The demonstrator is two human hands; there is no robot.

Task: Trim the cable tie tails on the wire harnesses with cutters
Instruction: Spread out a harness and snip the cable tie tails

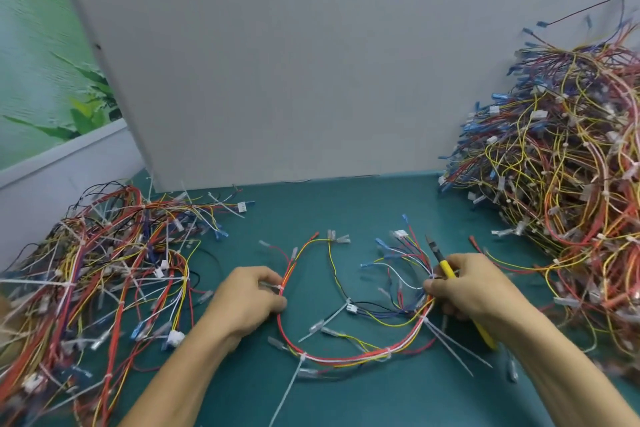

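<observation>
One harness lies on the teal desk as a U-shaped loop, open end away from the person, between both hands. Left grip is clamped on the loop's left leg at a white tie. Right grip is curled round the yellow-handled cutters and also pinches the right leg where the wires fan out; the cutter tip points away, clear of the wires. Long white tails stick out from the loop at lower left, lower right and inside. Left pile lies flat with long tails showing; right pile is taller and leans against the grey panel.
</observation>
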